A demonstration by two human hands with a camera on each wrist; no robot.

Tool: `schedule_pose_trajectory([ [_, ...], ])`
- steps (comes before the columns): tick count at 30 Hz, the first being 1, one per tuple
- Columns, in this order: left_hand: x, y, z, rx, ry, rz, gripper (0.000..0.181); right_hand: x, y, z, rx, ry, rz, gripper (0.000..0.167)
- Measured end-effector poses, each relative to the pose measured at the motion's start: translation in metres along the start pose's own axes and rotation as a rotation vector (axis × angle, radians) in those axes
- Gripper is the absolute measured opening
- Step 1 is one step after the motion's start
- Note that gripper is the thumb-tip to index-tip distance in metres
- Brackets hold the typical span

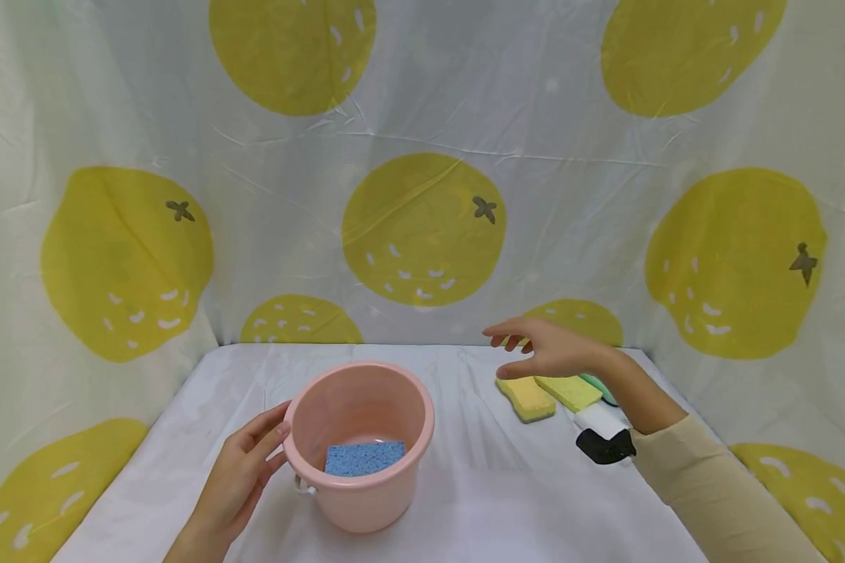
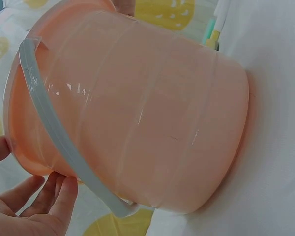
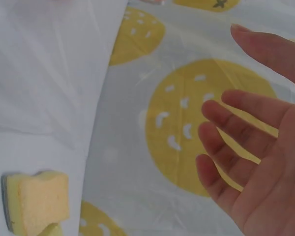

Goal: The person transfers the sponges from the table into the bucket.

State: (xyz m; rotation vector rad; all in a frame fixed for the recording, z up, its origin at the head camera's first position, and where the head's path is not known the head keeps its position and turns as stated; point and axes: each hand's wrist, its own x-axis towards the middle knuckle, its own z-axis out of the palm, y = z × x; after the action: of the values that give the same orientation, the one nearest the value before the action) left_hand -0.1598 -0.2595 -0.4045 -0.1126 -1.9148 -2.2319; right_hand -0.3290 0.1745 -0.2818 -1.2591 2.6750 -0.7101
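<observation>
A pink bucket [image 1: 357, 500] stands upright in the head view, with a blue sponge [image 1: 364, 458] lying on its bottom. My left hand [image 1: 242, 469] holds the bucket's rim at the left side, the thumb at the rim and the other fingers against the outer wall. The bucket's pale handle [image 2: 59, 132] hangs down along its side in the left wrist view. My right hand [image 1: 545, 349] is raised above a yellow sponge [image 1: 528, 400], apart from it, with nothing between its relaxed fingers. The same sponge [image 3: 42, 201] lies at lower left in the right wrist view.
Beside the yellow sponge lie a yellow-green sponge [image 1: 570, 391] and a green item [image 1: 598, 387], partly hidden by the right arm. A black and white piece [image 1: 605, 446] is by the right wrist, its kind unclear. White cloth [image 1: 493, 500] covers the table; a lemon-patterned curtain [image 1: 556, 172] surrounds it.
</observation>
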Motion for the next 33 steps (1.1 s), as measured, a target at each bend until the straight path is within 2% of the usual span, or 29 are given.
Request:
schedule_pose_trajectory([
  [17,0.001,0.001,0.0,-0.006,-0.004,0.011,0.05,-0.059,0.043,-0.011,0.045,0.121,0.056,0.061],
  [25,0.0,0.0,0.001,0.004,0.014,-0.02,0.052,-0.091,0.066,-0.01,0.07,0.149,0.164,0.062],
  [28,0.0,0.0,0.001,0.011,0.02,-0.023,0.052,-0.1,0.075,-0.009,0.071,0.162,0.223,0.061],
  [33,0.0,0.0,0.001,0.006,0.017,-0.015,0.051,-0.111,0.09,-0.006,0.093,0.181,0.267,0.062],
])
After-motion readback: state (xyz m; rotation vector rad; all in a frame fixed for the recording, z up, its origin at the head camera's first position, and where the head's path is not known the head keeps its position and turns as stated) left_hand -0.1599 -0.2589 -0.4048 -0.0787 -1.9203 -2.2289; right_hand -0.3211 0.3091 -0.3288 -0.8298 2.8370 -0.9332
